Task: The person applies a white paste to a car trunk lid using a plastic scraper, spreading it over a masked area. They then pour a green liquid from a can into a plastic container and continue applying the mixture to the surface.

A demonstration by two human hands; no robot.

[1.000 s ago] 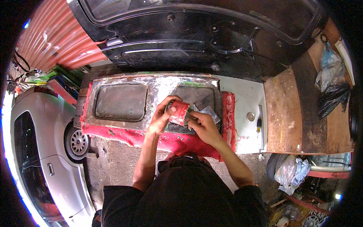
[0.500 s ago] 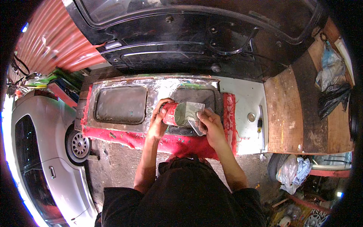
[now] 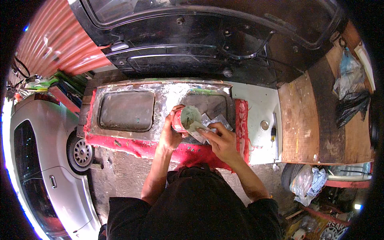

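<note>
A red tin can (image 3: 179, 121) with pale grey-green paste inside is gripped in my left hand (image 3: 172, 134), its opening tilted up and toward the right. My right hand (image 3: 223, 142) pinches a flat, paste-smeared spreader (image 3: 197, 129) at the can's lower right rim. Behind the spreader, clear-looking flat pieces (image 3: 219, 119) lie on a weathered metal panel (image 3: 132, 84) with two recessed sections. A red, paint-flecked cloth (image 3: 120, 142) lies under the panel.
A large black vehicle panel (image 3: 168, 48) stands behind the bench. A white board (image 3: 260, 96) holds a screwdriver (image 3: 273, 134) and round lid (image 3: 264, 125). Wooden boards with plastic bags (image 3: 348, 76) are at right, a silver car (image 3: 60, 188) at left, a tyre (image 3: 290, 176) lower right.
My left hand has turned the can so its opening faces more upward. My right hand has brought the spreader down from beside the can to its lower right rim.
</note>
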